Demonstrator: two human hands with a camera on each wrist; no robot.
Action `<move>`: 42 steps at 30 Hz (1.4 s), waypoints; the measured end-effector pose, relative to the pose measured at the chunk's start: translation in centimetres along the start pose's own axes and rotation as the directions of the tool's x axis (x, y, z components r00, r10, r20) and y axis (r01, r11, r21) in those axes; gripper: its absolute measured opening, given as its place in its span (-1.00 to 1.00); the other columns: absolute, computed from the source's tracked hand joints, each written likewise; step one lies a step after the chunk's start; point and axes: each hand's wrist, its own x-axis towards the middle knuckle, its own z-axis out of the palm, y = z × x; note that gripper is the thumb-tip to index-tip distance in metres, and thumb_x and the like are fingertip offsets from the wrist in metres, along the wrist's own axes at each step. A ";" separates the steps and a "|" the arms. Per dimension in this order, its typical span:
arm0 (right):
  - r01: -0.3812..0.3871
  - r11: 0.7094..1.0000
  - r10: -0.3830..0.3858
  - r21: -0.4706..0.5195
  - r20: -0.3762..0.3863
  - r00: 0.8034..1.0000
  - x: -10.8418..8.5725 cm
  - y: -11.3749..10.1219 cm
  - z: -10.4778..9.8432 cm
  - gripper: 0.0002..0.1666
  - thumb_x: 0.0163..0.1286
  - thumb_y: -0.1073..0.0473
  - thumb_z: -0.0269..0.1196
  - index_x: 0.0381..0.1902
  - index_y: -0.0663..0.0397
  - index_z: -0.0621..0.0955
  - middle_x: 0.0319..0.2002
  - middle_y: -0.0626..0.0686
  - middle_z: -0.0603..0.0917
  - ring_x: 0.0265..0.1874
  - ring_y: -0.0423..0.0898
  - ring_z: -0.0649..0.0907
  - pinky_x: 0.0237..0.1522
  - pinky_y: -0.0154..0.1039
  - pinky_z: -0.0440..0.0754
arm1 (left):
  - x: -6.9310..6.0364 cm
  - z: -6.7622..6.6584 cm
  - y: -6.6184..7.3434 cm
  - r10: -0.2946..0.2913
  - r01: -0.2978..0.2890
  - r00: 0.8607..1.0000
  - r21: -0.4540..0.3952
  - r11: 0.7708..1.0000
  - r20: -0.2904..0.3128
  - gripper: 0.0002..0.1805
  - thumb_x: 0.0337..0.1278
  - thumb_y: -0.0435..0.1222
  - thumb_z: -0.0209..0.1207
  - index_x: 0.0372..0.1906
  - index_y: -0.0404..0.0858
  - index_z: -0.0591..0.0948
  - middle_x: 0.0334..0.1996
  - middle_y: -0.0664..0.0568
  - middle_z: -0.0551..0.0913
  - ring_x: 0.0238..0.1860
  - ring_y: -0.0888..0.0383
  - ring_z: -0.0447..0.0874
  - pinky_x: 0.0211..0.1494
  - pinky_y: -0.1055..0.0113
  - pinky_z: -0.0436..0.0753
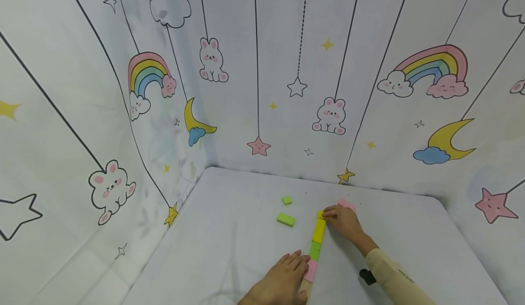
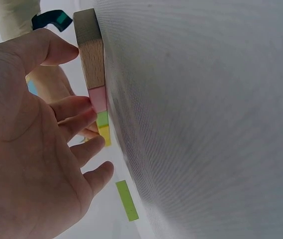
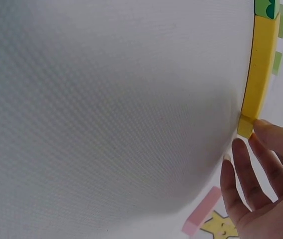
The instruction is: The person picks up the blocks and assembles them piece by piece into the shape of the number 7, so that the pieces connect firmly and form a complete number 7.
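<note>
A straight row of toy building blocks lies on the white cloth. From the far end come a small yellow block [image 1: 320,214], a long yellow block [image 1: 319,230], a green block [image 1: 315,251], a pink block [image 1: 311,271] and a plain wooden block [image 2: 92,62]. My right hand [image 1: 344,223] pinches the small yellow block at the far end, thumb and forefinger on it. My left hand [image 1: 279,280] rests along the left side of the row, fingers loosely bent and touching the pink block. Its thumb tip meets the wooden block.
Two loose green blocks, a larger one [image 1: 285,219] and a small one [image 1: 287,200], lie left of the row. Beyond my right hand is a loose pink block [image 1: 346,204]. A black object [image 1: 367,276] shows beside the right sleeve. Printed curtains [image 1: 229,113] surround the table.
</note>
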 end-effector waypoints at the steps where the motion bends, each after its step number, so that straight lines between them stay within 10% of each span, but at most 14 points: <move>1: -0.001 1.000 0.001 0.000 -0.001 1.000 0.0 0.0 0.0 -0.86 0.33 0.28 0.46 -0.17 0.06 0.86 -0.07 0.01 0.81 -0.05 0.04 0.74 -0.02 0.02 0.74 | 0.0 0.0 0.0 -0.001 0.001 1.000 0.000 1.000 0.001 -0.31 0.24 0.09 0.22 0.40 -0.12 0.47 0.55 0.14 0.31 0.59 0.07 0.21 0.55 0.11 0.36; 14: 0.056 0.998 -0.057 -0.017 -0.055 0.997 -0.2 0.3 -0.1 -0.86 0.32 0.27 0.47 -0.17 0.08 0.86 -0.07 0.02 0.82 -0.11 0.03 0.77 -0.11 -0.01 0.75 | 0.0 0.1 -0.1 0.009 -0.009 1.000 0.017 1.000 -0.012 -0.35 0.24 0.09 0.22 0.36 -0.11 0.48 0.54 0.13 0.32 0.58 0.07 0.23 0.54 0.11 0.37; 42: -0.089 0.993 0.068 -0.074 -0.250 0.966 -0.4 4.6 -2.6 -0.69 0.41 0.21 0.35 -0.03 0.38 0.75 0.08 0.42 0.66 0.07 0.40 0.62 0.14 0.36 0.56 | -0.2 -0.3 0.1 0.025 -0.025 0.999 0.010 1.000 -0.035 -0.27 0.25 0.06 0.22 0.44 -0.18 0.43 0.53 0.09 0.34 0.57 0.02 0.26 0.52 0.09 0.41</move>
